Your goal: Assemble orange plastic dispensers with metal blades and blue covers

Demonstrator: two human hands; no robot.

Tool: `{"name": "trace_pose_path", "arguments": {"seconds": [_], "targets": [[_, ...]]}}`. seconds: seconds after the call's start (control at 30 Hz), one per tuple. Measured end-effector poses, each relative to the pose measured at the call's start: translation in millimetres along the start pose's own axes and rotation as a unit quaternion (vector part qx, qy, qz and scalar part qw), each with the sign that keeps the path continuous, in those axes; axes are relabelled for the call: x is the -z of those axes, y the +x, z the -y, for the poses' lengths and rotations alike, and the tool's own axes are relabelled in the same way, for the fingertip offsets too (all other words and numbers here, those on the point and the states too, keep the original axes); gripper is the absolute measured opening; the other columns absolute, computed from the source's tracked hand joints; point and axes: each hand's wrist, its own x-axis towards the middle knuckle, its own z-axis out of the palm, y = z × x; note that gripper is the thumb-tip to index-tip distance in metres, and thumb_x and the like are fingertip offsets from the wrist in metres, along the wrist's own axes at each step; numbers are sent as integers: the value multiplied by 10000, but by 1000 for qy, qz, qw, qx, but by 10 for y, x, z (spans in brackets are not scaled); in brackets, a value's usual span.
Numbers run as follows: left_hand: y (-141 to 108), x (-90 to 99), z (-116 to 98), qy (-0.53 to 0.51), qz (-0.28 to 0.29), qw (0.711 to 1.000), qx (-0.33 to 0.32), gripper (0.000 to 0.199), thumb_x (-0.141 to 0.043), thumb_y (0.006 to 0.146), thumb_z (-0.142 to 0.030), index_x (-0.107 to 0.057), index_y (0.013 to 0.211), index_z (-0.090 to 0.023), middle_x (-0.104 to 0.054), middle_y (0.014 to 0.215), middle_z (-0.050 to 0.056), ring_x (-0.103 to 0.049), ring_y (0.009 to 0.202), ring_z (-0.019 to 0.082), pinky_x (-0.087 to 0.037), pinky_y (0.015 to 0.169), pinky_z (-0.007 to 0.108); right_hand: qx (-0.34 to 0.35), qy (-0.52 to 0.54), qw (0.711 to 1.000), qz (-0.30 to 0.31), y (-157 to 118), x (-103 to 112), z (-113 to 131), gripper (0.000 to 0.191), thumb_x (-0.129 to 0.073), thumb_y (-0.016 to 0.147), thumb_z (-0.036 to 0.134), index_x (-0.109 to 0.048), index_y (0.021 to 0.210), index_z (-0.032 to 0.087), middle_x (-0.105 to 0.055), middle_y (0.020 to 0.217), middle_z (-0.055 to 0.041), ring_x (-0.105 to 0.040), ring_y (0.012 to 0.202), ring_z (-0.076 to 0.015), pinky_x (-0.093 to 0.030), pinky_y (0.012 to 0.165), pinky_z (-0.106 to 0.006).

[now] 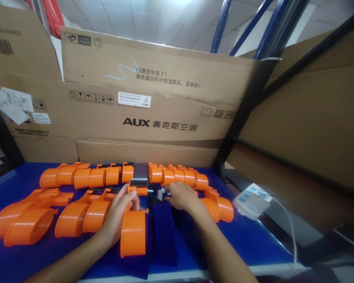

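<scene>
My left hand (122, 210) is closed round the handle of an orange tape dispenser (133, 234), whose round part hangs toward the table's front edge. A toothed metal strip shows at its upper end. To the right, my right hand (179, 195) reaches among small dark and metallic pieces (159, 193); its fingertips are partly hidden, and what they hold, if anything, cannot be made out. Dark blue flat pieces (164, 232) lie just in front of it.
Rows of orange dispensers (82, 178) stand on the blue table (191, 251), at both sides and along the back. A large cardboard box (106, 114) rises behind. A white device with a cable (252, 201) sits at the right edge beside a dark rack post (238, 114).
</scene>
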Motion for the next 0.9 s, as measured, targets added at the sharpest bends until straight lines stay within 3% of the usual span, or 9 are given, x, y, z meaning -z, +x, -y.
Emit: {"name": "trace_pose_path", "arguments": {"seconds": [0.37,0.63,0.73,0.9], "targets": [[-50,-35,-12,0,-2,1000,-13,343,-759,825,-439,-518,912,-212,-601,667,-33,-515,574,110,-441,579,204,35,8,999,-24,52,0,8,162,-594,946,288,-734,954,206,-754,1047,-122,-702,975,-288,-436,727,-310],[6,23,17,20,21,999,-17,301,-729,847,-433,-534,884,-207,-623,715,-15,-533,605,123,-444,595,223,19,85,988,-128,145,-10,-117,111,-564,940,236,-665,957,196,-731,887,-101,-673,836,-256,-406,692,-303],[32,57,41,32,26,999,-19,268,-717,857,-414,-566,936,-207,-641,769,-13,-542,614,121,-450,604,229,60,202,958,-193,160,5,-105,72,-561,932,208,-633,941,205,-726,878,-67,-666,816,-227,-443,731,-304],[52,66,65,52,17,998,-29,257,-728,842,-361,-590,989,-202,-642,760,-18,-578,591,126,-476,608,248,151,390,867,-270,99,19,58,28,-600,918,232,-599,939,214,-690,889,-32,-658,800,-195,-510,760,-311]]}}
